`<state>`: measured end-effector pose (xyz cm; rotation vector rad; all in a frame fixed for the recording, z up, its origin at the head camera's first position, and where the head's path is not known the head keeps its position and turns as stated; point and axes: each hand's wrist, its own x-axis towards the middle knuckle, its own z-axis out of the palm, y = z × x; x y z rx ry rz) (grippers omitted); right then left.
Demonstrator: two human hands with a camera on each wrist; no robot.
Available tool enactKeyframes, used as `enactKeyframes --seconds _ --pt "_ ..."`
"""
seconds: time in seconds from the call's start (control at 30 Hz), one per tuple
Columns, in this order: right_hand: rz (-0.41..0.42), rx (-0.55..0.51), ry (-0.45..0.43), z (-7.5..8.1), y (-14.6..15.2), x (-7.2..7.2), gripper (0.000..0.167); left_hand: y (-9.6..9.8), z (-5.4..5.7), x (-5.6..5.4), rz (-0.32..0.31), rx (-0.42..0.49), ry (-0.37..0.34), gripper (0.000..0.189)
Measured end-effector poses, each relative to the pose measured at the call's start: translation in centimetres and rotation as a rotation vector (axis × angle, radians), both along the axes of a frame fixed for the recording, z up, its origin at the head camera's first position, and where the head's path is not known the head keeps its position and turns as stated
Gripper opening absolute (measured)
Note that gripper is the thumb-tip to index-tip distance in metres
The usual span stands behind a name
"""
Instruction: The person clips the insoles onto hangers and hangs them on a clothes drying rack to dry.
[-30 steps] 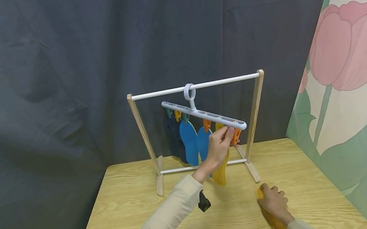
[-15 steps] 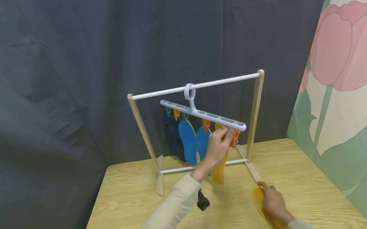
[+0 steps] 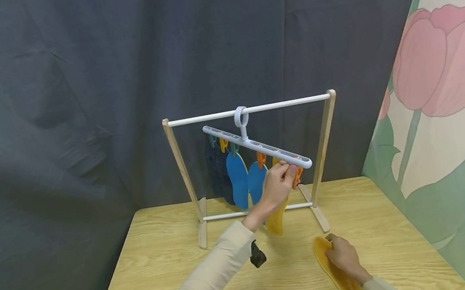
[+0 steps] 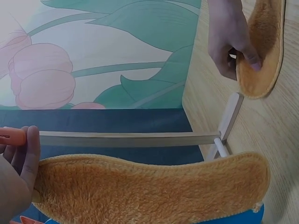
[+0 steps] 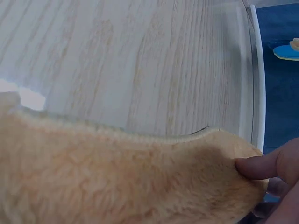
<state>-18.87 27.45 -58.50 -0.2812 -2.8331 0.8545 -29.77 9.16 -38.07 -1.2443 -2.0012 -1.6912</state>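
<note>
A dark grey curtain [image 3: 115, 82] hangs behind a light wooden table [image 3: 166, 275], and at the right stands a panel with painted pink tulips [image 3: 453, 82]. On the table is a small wooden rack [image 3: 182, 172] with a white rail, and a white clip hanger [image 3: 255, 145] hangs from this rail, tilted down to the right. Two blue insoles [image 3: 239, 180] and some dark ones hang from its clips. The left hand [image 3: 278, 185] is raised to the low end of the hanger, and its thumb and fingers pinch an orange clip [image 3: 297, 175]; a yellow fleece insole [image 3: 277, 218] hangs just beside this hand. The right hand [image 3: 344, 257] holds a second yellow insole [image 3: 337, 274] near the front edge of the table, with the fingers curled around its front part.
</note>
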Motion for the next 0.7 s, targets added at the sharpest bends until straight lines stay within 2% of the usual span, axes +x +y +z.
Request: enactKeyframes --seconds 0.1,0.4,0.7 --pt "0.004 -0.010 0.029 0.2 -0.4 -0.1 0.030 -0.1 0.0 0.0 -0.002 -0.004 -0.021 0.025" --pt "0.015 -0.034 0.099 0.6 -1.4 -0.7 0.030 -0.3 0.1 0.2 -0.065 -0.049 -0.127 0.026" --pt "0.045 -0.086 0.185 1.6 -2.7 -1.0 0.028 -0.7 0.2 0.3 -0.105 -0.054 -0.259 0.027"
